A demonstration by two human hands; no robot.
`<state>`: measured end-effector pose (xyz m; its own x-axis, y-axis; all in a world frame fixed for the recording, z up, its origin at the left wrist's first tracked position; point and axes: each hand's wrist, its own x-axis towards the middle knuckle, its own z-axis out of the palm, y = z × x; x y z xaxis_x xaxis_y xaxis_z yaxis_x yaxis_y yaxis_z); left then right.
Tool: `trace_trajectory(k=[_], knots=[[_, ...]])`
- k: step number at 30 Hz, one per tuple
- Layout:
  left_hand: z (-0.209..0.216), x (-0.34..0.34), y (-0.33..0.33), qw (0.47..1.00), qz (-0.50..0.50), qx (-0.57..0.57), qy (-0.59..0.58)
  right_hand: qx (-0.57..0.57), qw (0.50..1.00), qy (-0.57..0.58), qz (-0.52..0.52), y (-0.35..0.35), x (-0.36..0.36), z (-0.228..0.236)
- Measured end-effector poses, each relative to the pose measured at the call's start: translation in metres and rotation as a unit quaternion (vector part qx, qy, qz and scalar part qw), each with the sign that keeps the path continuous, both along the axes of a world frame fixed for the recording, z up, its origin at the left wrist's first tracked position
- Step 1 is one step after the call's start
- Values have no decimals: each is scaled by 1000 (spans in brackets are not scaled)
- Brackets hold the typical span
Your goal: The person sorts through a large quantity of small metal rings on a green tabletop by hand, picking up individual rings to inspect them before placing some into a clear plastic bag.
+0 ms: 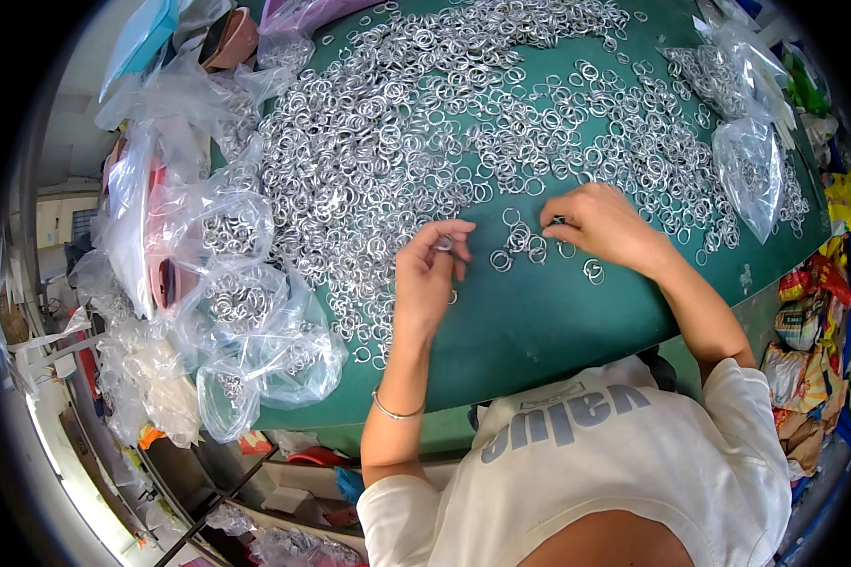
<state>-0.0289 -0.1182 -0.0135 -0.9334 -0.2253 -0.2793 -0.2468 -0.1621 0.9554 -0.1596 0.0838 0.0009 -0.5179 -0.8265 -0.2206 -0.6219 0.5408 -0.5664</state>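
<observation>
My left hand (pixel 426 274) is raised over the green table (pixel 539 326), its fingers curled round a silver metal ring (pixel 443 244). To the right, my right hand (pixel 598 223) is low at the table, thumb and forefinger pinched together on what looks like another silver ring, mostly covered by the fingers. Between the two hands lies a small loose group of rings (pixel 518 240). Below the right hand is a little cluster of rings (pixel 593 271), set apart from the others. A wide heap of rings (pixel 350 151) spreads beyond both hands.
Clear plastic bags (pixel 265 331) with rings inside crowd the table's left edge. Another bag of rings (pixel 749 175) sits at the far right. A pink container (pixel 234 40) and a blue one (pixel 144 42) stand at the back left. Colourful packages (pixel 804 331) are piled beyond the right edge.
</observation>
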Motion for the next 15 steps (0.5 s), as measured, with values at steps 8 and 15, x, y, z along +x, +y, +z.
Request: trace_trajectory(k=[8, 15], knots=[[-15, -49, 12, 719, -32, -692, 62, -40, 963, 247, -95, -51, -15, -27], [-11, -20, -7, 725, -20, -687, 27, -70, 989, 129, 27, 4, 4, -10]])
